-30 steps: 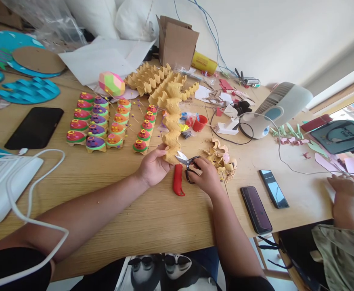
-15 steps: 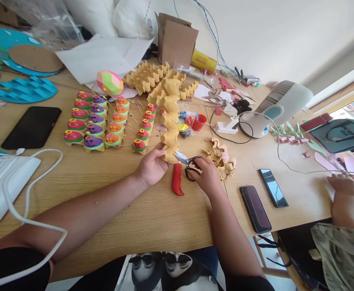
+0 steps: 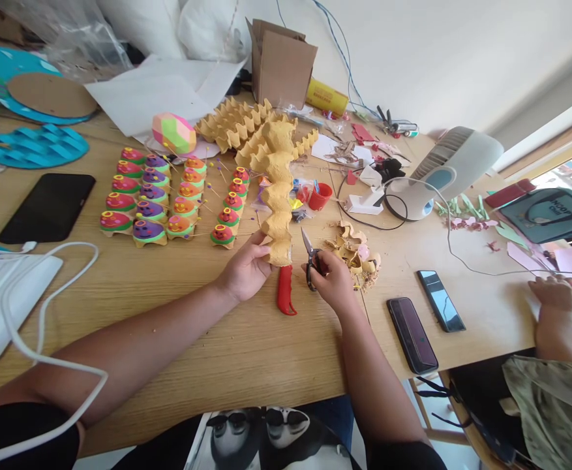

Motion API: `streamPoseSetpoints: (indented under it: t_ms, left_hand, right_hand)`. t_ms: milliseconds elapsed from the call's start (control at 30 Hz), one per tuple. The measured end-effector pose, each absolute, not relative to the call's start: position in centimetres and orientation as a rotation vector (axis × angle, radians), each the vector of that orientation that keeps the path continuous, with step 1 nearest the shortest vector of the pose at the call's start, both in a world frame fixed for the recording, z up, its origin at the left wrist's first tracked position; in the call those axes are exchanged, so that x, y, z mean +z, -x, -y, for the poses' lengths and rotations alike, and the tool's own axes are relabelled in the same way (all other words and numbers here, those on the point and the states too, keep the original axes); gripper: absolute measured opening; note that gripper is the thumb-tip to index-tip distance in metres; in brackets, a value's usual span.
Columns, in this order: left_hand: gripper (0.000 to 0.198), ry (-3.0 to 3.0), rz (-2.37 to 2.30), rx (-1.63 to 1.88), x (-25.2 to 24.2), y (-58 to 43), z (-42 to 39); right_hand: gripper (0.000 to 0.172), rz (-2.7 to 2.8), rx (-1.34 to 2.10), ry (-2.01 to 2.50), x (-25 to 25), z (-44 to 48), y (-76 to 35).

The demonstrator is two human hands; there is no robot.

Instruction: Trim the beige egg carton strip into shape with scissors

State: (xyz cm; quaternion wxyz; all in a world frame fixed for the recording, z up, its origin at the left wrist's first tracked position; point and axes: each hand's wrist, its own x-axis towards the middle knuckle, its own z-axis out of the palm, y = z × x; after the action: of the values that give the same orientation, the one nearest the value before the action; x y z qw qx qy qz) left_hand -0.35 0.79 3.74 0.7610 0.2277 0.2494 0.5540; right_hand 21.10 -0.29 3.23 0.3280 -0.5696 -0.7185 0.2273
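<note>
My left hand pinches the near end of a long tan egg-carton strip, which points away from me across the table. In my right hand is a pair of scissors with black handles; the blades point up and left, apart from the strip's right edge. Below the strip's near end lies a red handle, its upper part hidden by the strip. To the left stand rows of painted egg-carton cups with faces. Carton scraps are piled right of the scissors.
Two phones lie at the right, and another phone at the left near a white cable. Uncut egg cartons, a cardboard box and a red cup stand farther back. A white fan and another person's hands are at right.
The scissors have come away from the strip's near end, moving slightly right, and their blades have swung to point more upward. My left hand keeps its hold on the strip.
</note>
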Motion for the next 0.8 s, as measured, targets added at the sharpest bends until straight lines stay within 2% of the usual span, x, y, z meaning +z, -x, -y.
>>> streamPoseSetpoints:
  t_ms: [167, 267, 400, 567, 800]
  left_hand:
    - [0.06, -0.488, -0.561, 1.241, 3.7, 0.3, -0.8]
    - [0.058, -0.485, -0.557, 1.251, 3.7, 0.3, -0.9]
    - [0.052, -0.515, -0.552, 1.21, 3.4, 0.2, -0.7]
    - [0.053, -0.619, -0.566, 1.158, 2.4, 0.0, -0.4]
    - [0.056, -0.762, -0.553, 1.142, 1.9, -0.2, 0.0]
  right_hand:
    - [0.024, 1.77, 0.904, 1.423, 3.3, 0.6, -20.6]
    - [0.038, 1.754, 1.02, 1.4, 3.5, 0.9, -20.4]
    - [0.04, 1.477, 1.234, 1.265, 3.4, 1.0, -19.8]
    - [0.04, 1.195, 1.268, 1.118, 3.3, 1.1, -19.1]
    - [0.044, 1.207, 1.284, 1.146, 3.0, 1.3, -18.7]
